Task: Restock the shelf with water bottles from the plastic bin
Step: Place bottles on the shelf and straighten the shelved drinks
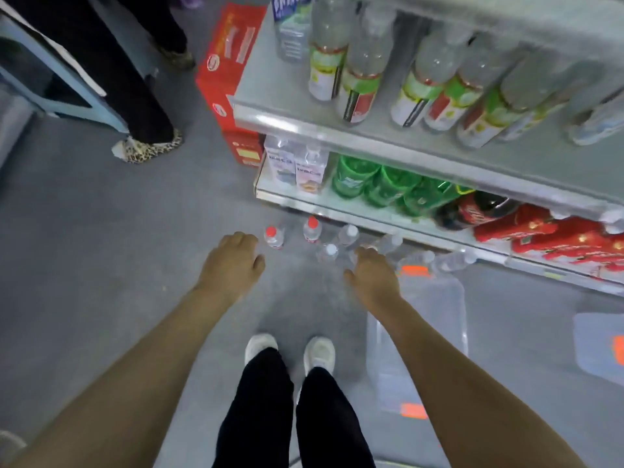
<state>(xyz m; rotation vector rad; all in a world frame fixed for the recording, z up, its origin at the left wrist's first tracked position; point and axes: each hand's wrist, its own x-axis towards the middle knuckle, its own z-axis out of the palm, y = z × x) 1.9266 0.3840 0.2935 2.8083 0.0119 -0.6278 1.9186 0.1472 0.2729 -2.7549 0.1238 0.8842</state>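
Shelf unit (337, 130) occupies the upper right. Its upper shelf carries a row of bottles (358, 79); the lower shelf (337, 204) beneath carries further bottles (388, 184). Stacked cartons (229, 62) stand against the unit's left end. Water bottles (312, 229) stand at floor level before the unit's foot. Left hand (233, 261) hangs just left of them; right hand (371, 268) is over the group's right part. Plastic bin (456, 298) sits on the floor right of the shoes (260, 346), under the right forearm. A second bin (597, 342) lies far right. Another person (148, 146) stands upper left, well apart.
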